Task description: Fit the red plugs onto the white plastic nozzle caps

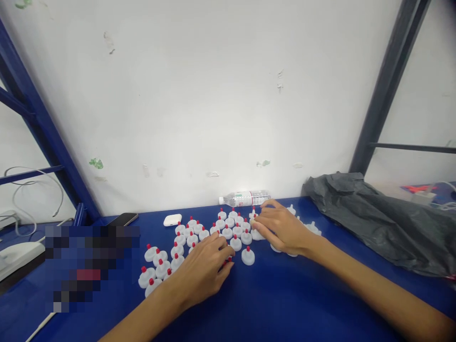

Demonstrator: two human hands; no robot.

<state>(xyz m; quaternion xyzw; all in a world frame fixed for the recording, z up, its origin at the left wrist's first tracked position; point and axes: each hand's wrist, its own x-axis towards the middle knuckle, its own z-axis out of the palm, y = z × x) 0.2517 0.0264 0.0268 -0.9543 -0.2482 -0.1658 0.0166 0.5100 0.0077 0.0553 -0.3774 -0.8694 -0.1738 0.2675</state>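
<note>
Many white nozzle caps with red tips stand upright in groups on the blue table. My left hand [208, 260] is curled low over the middle of them. Small red tips [228, 261] show between its thumb and fingers. My right hand [280, 227] reaches in from the right, thumb and fingers closed around a white nozzle cap [257, 234] that they partly hide. Just in front, between the hands, a single red-tipped cap [248, 256] stands apart. White nozzle caps without red tips [313, 228] sit behind and beside my right hand.
A clear plastic bottle [245, 198] lies along the wall behind the caps. To the left are a white earbud case [173, 220] and a dark phone [123, 219]. A grey plastic bag [366, 221] covers the right side. Blue table surface [278, 304] extends in front.
</note>
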